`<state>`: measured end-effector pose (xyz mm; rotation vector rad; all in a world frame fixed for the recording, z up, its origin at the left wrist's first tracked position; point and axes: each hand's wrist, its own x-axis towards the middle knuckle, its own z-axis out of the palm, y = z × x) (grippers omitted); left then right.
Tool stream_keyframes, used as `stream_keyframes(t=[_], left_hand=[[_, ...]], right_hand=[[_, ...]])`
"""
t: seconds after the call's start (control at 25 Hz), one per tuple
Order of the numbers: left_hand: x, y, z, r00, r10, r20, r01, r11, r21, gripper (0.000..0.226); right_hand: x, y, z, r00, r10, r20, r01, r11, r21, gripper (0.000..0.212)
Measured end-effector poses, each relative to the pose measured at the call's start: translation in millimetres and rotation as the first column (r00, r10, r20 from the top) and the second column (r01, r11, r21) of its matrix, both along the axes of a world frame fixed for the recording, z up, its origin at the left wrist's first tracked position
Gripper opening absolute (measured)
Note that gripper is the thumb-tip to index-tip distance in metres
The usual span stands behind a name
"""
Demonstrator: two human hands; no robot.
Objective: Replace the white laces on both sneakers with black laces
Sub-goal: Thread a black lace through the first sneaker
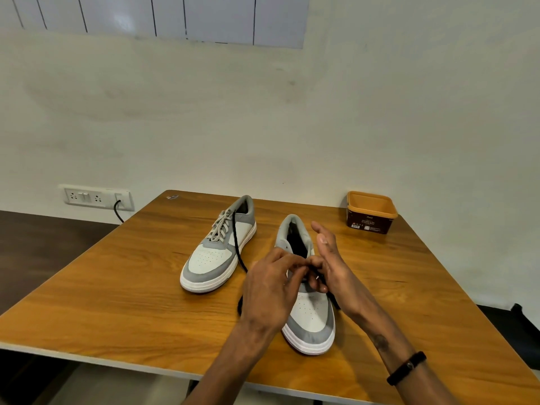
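The wooden table (122, 293) lies bare along its left and near-left stretch, open to a reach; the grey-and-white sneaker with white laces (217, 247) blocks the middle; a black lace (238, 252) trails across the gap beside it; the orange-rimmed brown plastic tub (371, 213) occupies the far right corner, with open wood around it.

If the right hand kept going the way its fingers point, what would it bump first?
The right hand points away, up along the near sneaker, so it would probably meet that shoe's grey collar first. Past that, only bare table shows before the wall. Depth is hard to judge from one view.
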<state>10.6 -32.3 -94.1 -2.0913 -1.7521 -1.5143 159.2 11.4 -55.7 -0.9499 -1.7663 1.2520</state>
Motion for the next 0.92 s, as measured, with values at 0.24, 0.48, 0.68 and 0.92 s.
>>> stream_keyframes(t=[0.24, 0.48, 0.68, 0.92], left_hand=[[1.1, -3.4, 1.7, 0.996, -0.087, 0.009, 0.086, 0.996, 0.02, 0.022], [-0.6, -4.2, 0.8, 0.991, -0.131, 0.006, 0.131, 0.991, 0.017, 0.028], [-0.6, -4.0, 0.2, 0.991, -0.125, 0.044, 0.123, 0.992, 0.037, 0.027], [-0.4, -2.7, 1.3, 0.985, -0.161, 0.06, 0.159, 0.986, 0.041, 0.024]], right_hand=[[-0.9, -2.3, 3.5, 1.0, 0.015, -0.016, -0.015, 1.0, -0.014, 0.073], [0.7, -1.1, 3.9, 0.999, 0.03, -0.03, -0.032, 0.998, -0.046, 0.087], [1.9, -3.5, 4.9, 0.998, 0.05, -0.026, -0.051, 0.998, -0.042, 0.083], [0.9, -3.9, 7.0, 0.998, 0.063, -0.004, -0.064, 0.998, -0.025, 0.079]])
